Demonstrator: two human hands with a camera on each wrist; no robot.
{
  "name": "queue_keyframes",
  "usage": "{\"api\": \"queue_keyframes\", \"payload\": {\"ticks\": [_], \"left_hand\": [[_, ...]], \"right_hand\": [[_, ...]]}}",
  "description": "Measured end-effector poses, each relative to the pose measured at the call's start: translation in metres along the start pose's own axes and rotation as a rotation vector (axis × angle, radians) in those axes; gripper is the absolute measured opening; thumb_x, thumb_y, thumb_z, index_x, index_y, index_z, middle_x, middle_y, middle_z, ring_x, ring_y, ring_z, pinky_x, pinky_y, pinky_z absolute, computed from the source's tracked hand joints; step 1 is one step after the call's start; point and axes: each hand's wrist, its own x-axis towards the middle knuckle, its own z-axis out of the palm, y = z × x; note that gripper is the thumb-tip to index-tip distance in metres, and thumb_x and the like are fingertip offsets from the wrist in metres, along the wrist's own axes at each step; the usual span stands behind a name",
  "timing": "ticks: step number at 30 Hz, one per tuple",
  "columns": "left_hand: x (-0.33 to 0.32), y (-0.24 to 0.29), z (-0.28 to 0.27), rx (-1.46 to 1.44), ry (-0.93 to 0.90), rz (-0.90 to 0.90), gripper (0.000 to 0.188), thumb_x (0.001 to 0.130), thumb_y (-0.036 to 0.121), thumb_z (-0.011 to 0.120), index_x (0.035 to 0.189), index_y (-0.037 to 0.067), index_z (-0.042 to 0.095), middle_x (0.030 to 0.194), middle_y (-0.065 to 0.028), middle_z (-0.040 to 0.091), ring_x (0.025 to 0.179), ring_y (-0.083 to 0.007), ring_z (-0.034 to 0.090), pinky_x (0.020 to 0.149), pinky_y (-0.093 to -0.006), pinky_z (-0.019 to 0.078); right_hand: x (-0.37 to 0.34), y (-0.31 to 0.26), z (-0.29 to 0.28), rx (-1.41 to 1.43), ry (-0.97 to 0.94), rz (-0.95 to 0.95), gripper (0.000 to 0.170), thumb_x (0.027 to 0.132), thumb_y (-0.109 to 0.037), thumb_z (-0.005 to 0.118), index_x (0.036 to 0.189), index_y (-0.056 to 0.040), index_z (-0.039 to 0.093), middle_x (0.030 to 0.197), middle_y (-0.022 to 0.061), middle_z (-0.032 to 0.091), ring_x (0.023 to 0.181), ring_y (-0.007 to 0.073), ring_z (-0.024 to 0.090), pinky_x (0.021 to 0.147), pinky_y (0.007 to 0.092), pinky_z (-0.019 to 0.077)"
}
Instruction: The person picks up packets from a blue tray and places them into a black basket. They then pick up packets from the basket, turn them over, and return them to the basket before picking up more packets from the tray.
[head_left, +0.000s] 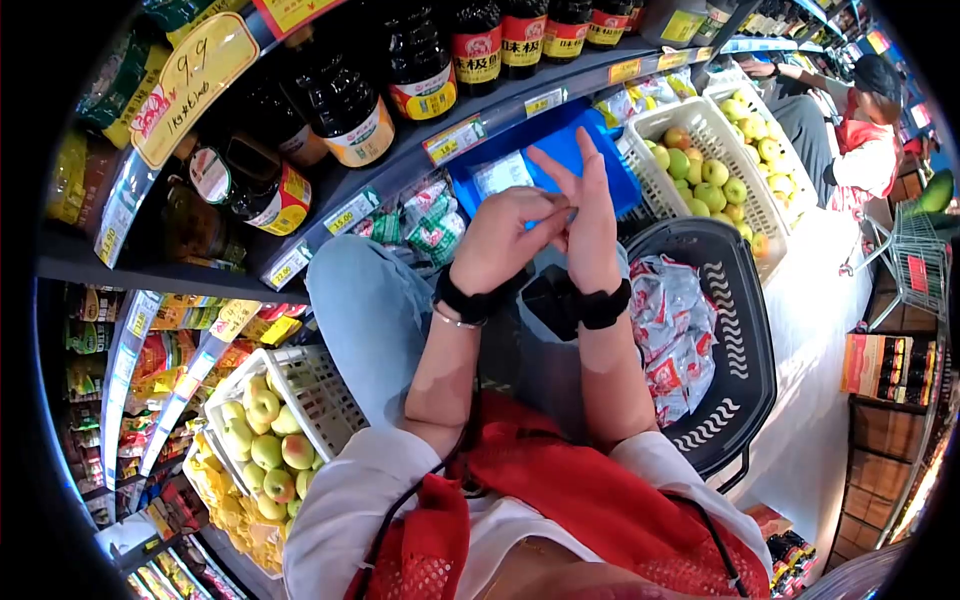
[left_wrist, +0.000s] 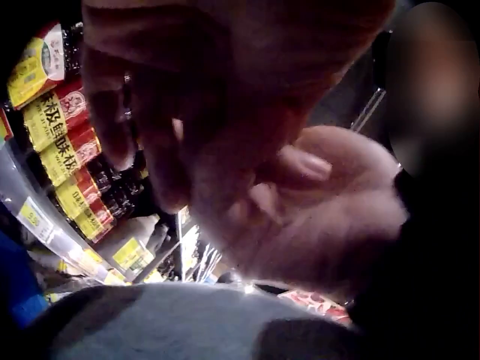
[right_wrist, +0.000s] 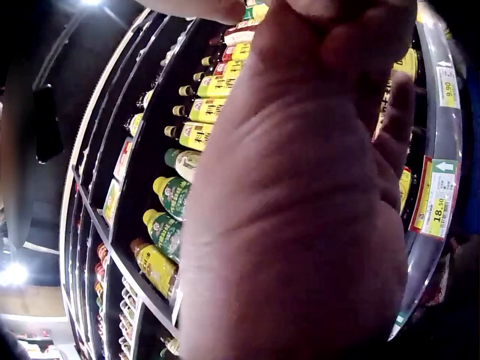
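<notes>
Bringing both hands together in front of my knees, with the left hand (head_left: 500,235) against the right hand (head_left: 597,225). On the right, two fingers are straight and spread apart in a V, the rest partly hidden. The left thumb and fingers come together against it, but whether they pinch or just rest there, or have some tiny thing between them, I honestly can't tell. Left wrist view is too dark to settle it.

My guess is the black basket (head_left: 755,330) sits by my right forearm because that's an easy reach. The blue bin (head_left: 622,170) is just beyond my hands by the shelf (head_left: 400,175), probably for the same reason, with a pale packet (head_left: 503,175) in it. Next to that bin there's a crate (head_left: 775,255) of apples (head_left: 712,172), and dark bottles (head_left: 415,65) stand above.

As for the red-and-silver packets (head_left: 675,320), they're loose in the basket, piled at all angles. They look shiny and crinkly, with red print I can't read. I'd expect them to slide around when handled. Neither hand is touching them.
</notes>
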Motion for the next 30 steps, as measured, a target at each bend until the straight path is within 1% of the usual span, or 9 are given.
{"api": "queue_keyframes", "payload": {"ticks": [2,6,10,12,19,23,24,26,30], "left_hand": [[-0.003,-0.011,0.009,-0.227,0.087,-0.116,0.015,0.084,0.004,0.055,0.091,-0.002,0.067,0.08,-0.0099,0.066,0.074,-0.0166,0.063,0.066,-0.0277,0.0472],[0.0,-0.081,0.025,-0.677,0.476,-0.346,0.017,0.087,0.005,0.052,0.096,-0.006,0.061,0.088,-0.0097,0.066,0.084,-0.0129,0.062,0.075,-0.0246,0.0483],[-0.015,-0.222,0.047,0.467,-0.199,-0.653,0.041,0.079,0.026,0.06,0.108,-0.003,0.056,0.105,-0.0205,0.062,0.099,-0.0312,0.061,0.085,-0.0391,0.0484],[-0.011,-0.272,0.065,0.601,-0.461,-0.564,0.05,0.074,0.033,0.062,0.111,0.0,0.055,0.107,-0.0223,0.06,0.103,-0.0369,0.057,0.089,-0.044,0.0456],[0.034,-0.346,0.132,0.806,-0.375,-0.715,0.047,0.082,0.019,0.052,0.128,0.01,0.046,0.14,-0.0184,0.033,0.124,-0.0389,0.039,0.093,-0.0491,0.0424],[0.053,-0.356,0.144,0.79,-0.426,-0.943,0.102,0.063,0.026,0.079,0.144,0.021,0.017,0.149,-0.012,0.007,0.135,-0.0411,0.011,0.095,-0.0679,0.0284],[0.05,-0.37,0.153,0.835,-0.42,-0.953,0.092,0.073,0.03,0.072,0.144,0.023,0.015,0.148,-0.0117,0.01,0.135,-0.0437,0.011,0.094,-0.0696,0.0277],[0.049,-0.419,0.175,0.969,-0.389,-0.955,0.122,0.05,0.044,0.085,0.144,0.024,0.01,0.149,-0.0165,0.006,0.133,-0.0494,0.009,0.096,-0.0676,0.0294],[0.063,-0.408,0.177,0.886,-0.232,-0.968,0.055,0.093,0.019,0.04,0.143,0.02,0.02,0.14,-0.0239,0.026,0.122,-0.0483,0.036,0.082,-0.0675,0.0405]], "right_hand": [[0.003,0.007,-0.009,0.025,-0.015,-0.071,0.064,0.096,-0.049,0.031,0.143,-0.0078,0.018,0.123,0.0188,0.053,0.064,0.0057,0.051,0.049,0.0163,0.0375],[0.003,-0.004,-0.012,0.257,0.211,-0.049,0.043,0.096,-0.035,0.035,0.129,-0.0066,0.035,0.112,0.0123,0.057,0.064,0.0141,0.053,0.056,0.026,0.0423],[0.02,0.021,-0.053,0.802,0.175,0.056,0.026,0.092,-0.022,0.04,0.113,-0.0065,0.044,0.097,0.0079,0.055,0.065,0.015,0.047,0.058,0.0265,0.0402],[0.022,0.02,-0.055,0.93,0.191,0.147,0.017,0.088,-0.013,0.042,0.104,-0.0069,0.047,0.089,0.0067,0.053,0.064,0.0141,0.044,0.058,0.0258,0.0388],[0.028,0.022,-0.058,1.113,0.189,0.243,0.014,0.082,-0.003,0.046,0.095,-0.0089,0.048,0.081,0.0038,0.051,0.061,0.0122,0.042,0.054,0.0256,0.0372],[0.029,0.022,-0.056,1.126,0.163,0.252,0.014,0.084,-0.001,0.045,0.095,-0.0054,0.05,0.085,0.0061,0.052,0.062,0.0123,0.042,0.056,0.0248,0.0373],[0.029,0.018,-0.054,1.119,0.16,0.247,0.014,0.084,-0.001,0.045,0.095,-0.0054,0.05,0.085,0.0061,0.052,0.062,0.0123,0.042,0.056,0.0248,0.0373],[0.03,0.014,-0.051,1.075,0.238,0.273,0.015,0.084,-0.001,0.045,0.096,-0.0061,0.05,0.085,0.0058,0.052,0.062,0.0122,0.042,0.056,0.0249,0.0371],[0.032,0.016,-0.055,1.147,0.195,0.304,0.017,0.084,-0.001,0.045,0.099,-0.0067,0.048,0.087,0.0056,0.051,0.062,0.0111,0.042,0.056,0.0243,0.0369]]}}
